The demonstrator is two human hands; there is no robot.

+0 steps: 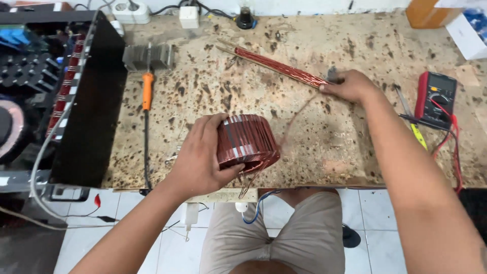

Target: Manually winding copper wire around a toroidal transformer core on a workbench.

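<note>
My left hand (200,157) holds a ring-shaped coil (247,142) wound with copper-red wire, and I have it raised just over the near edge of the tabletop (324,132), with the thumb on its front face and the fingers (210,124) curled over its top and pressed against the winding. Loose wire ends hang from the coil's underside. My right hand (350,86) rests farther out on the tabletop, its fingers closed together around the near end of a long flat shuttle of copper wire (276,66), which lies slantwise across the stained surface and points away to the left. A thin blurred strand runs from that hand down toward the coil. To the right of my forearm sits a red-cased multimeter (435,99) with its red leads trailing toward the edge, and a yellow-handled tool (418,134) lies just beside it. On the left, an orange-handled soldering iron (147,91) lies along the tabletop, near a finned metal heat sink (149,56). Beyond it stands an open black equipment chassis (89,101) with parts inside. At the back edge I see a white power strip (131,10).
</note>
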